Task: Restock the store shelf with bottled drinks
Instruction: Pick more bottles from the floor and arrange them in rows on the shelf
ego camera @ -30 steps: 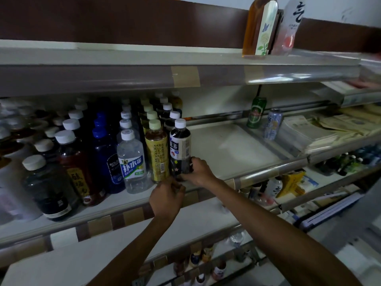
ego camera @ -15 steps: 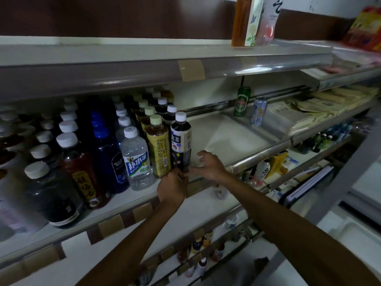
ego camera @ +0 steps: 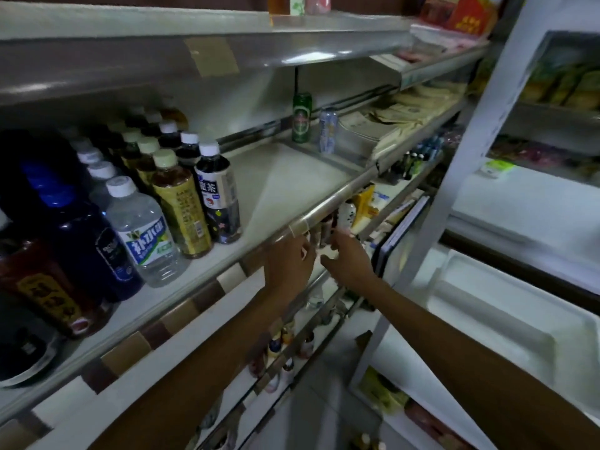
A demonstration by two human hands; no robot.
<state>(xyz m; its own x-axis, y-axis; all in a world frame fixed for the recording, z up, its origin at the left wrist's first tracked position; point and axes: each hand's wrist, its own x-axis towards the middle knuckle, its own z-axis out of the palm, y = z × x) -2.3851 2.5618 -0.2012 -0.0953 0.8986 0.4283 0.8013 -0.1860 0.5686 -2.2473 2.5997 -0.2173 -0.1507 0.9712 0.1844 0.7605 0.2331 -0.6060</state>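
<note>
Left hand empty beside dark bottle labelled "茶"

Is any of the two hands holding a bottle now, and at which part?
No. The left hand and right hand are both empty, below the shelf rail. The dark tea bottle stands free.

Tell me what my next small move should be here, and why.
Probably fetch another bottle and stand it just right of the dark tea bottle. Both the left hand and the right hand look empty, below the shelf edge. The rows of bottles end at that dark tea bottle, and the shelf is bare from there to the green can.
</note>
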